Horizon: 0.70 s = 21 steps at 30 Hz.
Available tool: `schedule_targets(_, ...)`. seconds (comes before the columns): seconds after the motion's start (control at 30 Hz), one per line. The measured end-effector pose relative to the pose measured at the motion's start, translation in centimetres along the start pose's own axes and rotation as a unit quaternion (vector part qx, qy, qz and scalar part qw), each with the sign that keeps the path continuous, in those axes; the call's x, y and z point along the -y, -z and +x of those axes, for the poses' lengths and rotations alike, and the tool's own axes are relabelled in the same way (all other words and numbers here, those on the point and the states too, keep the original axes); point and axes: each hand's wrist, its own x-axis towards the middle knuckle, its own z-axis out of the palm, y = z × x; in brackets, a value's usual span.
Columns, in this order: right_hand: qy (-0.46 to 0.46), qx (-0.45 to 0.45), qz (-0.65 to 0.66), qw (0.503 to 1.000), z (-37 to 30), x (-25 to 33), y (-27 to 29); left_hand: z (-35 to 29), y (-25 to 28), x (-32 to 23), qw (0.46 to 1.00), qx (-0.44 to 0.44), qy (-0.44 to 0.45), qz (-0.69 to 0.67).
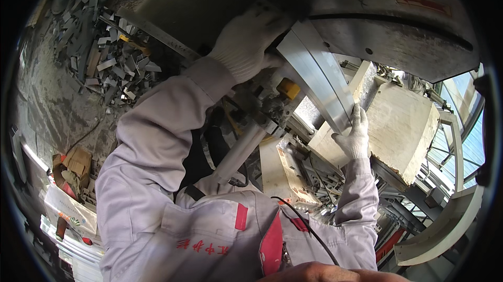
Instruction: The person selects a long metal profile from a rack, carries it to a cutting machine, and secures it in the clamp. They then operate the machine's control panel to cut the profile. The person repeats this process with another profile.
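My right hand [353, 138], in a white knit glove, is closed around the near end of a long, shiny metal profile [317, 75]. Its thumb lies on one side and its fingers run along the other. From there the profile slants up and left beneath a dark machine housing [393, 36]. My left hand [249, 41], gloved too, reaches in beside the profile's far end, next to a dark flat plate [194, 7]. Its thumb sticks out towards the profile; shadow hides most of its fingers, so its grip is unclear. Below the profile is a yellow part [288, 89] on the machine.
A heap of metal offcuts [120, 67] lies on the floor at the left. Right of the profile stands a pale block-like surface [401, 125]. A curved light-coloured frame [445, 235] rises at the lower right. A cardboard box [70, 208] sits at the lower left.
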Motion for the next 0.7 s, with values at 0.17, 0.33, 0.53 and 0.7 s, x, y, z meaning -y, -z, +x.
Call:
schedule_targets(0.17,0.039,0.001,-0.106,0.994,0.3,0.5,0.0,0.2,0.1,-0.2,1.000,0.014,-0.005,0.015)
schedule_targets(0.33,0.021,0.014,-0.136,0.990,0.8,0.8,-0.5,0.2,0.3,-0.5,0.999,0.035,0.003,0.033)
schedule_targets(0.53,0.004,0.026,-0.153,0.988,1.4,1.8,-0.3,0.3,0.2,-0.5,0.999,0.034,0.002,0.026)
schedule_targets(0.7,-0.007,0.035,-0.132,0.991,1.4,1.9,-0.1,0.3,0.1,-0.2,1.000,0.025,-0.006,-0.013)
